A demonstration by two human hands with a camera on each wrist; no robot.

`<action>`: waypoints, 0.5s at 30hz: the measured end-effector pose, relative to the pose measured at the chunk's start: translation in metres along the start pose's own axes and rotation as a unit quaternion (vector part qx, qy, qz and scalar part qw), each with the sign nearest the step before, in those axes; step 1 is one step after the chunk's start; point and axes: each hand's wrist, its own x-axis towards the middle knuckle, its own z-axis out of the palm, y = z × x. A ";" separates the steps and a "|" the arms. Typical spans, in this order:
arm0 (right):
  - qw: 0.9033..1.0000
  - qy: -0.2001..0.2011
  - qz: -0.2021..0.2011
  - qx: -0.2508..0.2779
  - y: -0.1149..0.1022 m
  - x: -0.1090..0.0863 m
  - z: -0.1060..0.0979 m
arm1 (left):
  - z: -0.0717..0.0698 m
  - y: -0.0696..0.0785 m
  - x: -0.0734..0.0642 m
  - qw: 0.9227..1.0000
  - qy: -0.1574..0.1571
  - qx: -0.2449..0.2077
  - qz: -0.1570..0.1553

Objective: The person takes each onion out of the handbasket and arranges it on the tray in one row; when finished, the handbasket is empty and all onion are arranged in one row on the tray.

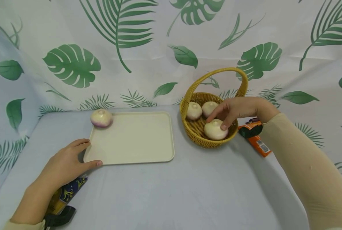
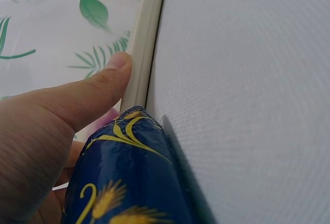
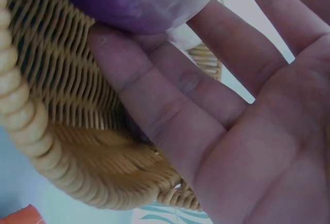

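Observation:
My right hand reaches into a wicker basket. Its thumb and fingers hold a white turnip, whose purple underside shows in the right wrist view. Two more turnips, one on the left and one behind, lie in the basket. At the front left corner of a cream tray, my left hand spreads fairly straight fingers along the left side, with the thumb touching the front rim. One white and purple turnip sits on the tray's back left corner.
A dark blue packet with gold wheat patterns lies beside my left wrist. An orange packet is on the table right of the basket, partly hidden by my right wrist. The basket's tall handle arches above it. Leaf-printed cloth stands behind the table.

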 end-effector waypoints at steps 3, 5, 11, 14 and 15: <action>1.000 -0.002 -0.011 -0.002 -0.003 0.000 0.000 | 0.000 0.000 0.000 1.000 0.001 0.000 0.000; 1.000 0.000 -0.016 -0.004 -0.006 0.000 0.001 | 0.000 0.000 0.000 1.000 0.000 0.000 0.000; 0.999 0.007 -0.036 -0.010 -0.020 -0.003 0.005 | 0.000 0.001 0.000 1.000 0.001 -0.001 0.000; 0.998 0.006 -0.056 -0.007 -0.026 -0.004 0.008 | 0.000 0.001 -0.001 1.000 0.003 -0.001 0.001; 0.998 0.005 -0.063 -0.004 -0.029 -0.004 0.009 | 0.000 0.001 -0.001 1.000 0.003 -0.002 0.001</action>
